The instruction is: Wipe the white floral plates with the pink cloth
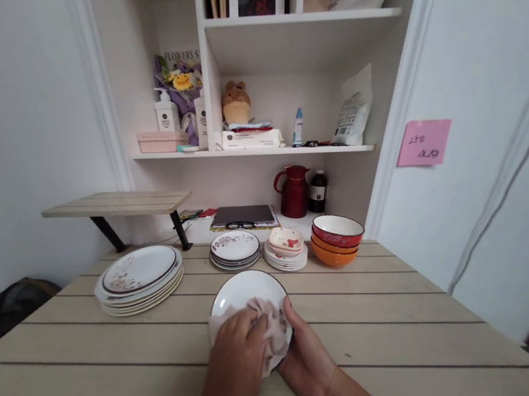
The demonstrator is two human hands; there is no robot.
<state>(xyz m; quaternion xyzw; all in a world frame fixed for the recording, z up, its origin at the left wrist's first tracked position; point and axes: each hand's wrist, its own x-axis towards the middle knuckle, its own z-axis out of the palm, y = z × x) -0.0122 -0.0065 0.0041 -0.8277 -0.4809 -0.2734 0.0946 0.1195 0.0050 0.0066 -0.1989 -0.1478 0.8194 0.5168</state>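
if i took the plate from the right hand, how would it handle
The plate is likely stiff: its round rim shows no sag in the right hand. Its glossy surface may be slippery, and its ceramic look suggests it could chip.

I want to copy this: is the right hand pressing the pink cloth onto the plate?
No, the left hand presses the crumpled pink cloth onto the plate, while the right hand holds the plate's edge.

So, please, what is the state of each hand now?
Left hand: closed, holding the crumpled pink cloth against the white plate.
Right hand: holding the plate's rim.
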